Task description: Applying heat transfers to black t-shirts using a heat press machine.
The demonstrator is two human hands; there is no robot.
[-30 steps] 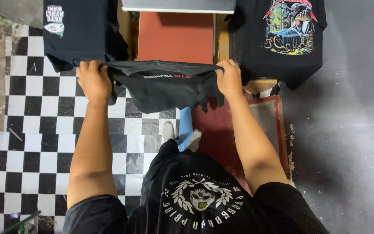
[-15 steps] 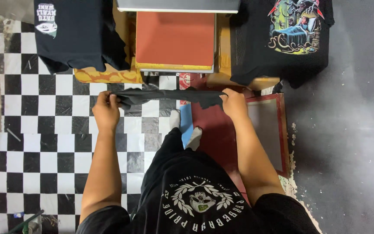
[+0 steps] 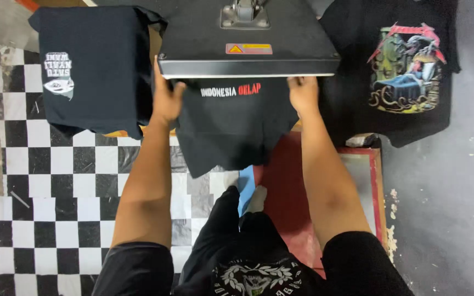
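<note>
A black t-shirt (image 3: 234,129) with a small white and red print near its top lies spread under the raised upper plate of a heat press (image 3: 248,38). My left hand (image 3: 165,98) grips the shirt's left side just below the plate's edge. My right hand (image 3: 303,93) holds its right side at the same height. The shirt's lower part hangs over the press's front edge, down toward my legs. The lower plate is hidden beneath the cloth.
A dark navy shirt (image 3: 91,68) with a small white print is draped at the left. A black shirt (image 3: 404,68) with a colourful graphic lies at the right. Below are a black-and-white checkered floor (image 3: 45,203), a red-framed screen (image 3: 357,181) and grey concrete (image 3: 456,192).
Both hands carried the folded black shirt up and forward from waist level onto the press, and it is now spread out. The view tilted up, so the upper plate fills the top.
</note>
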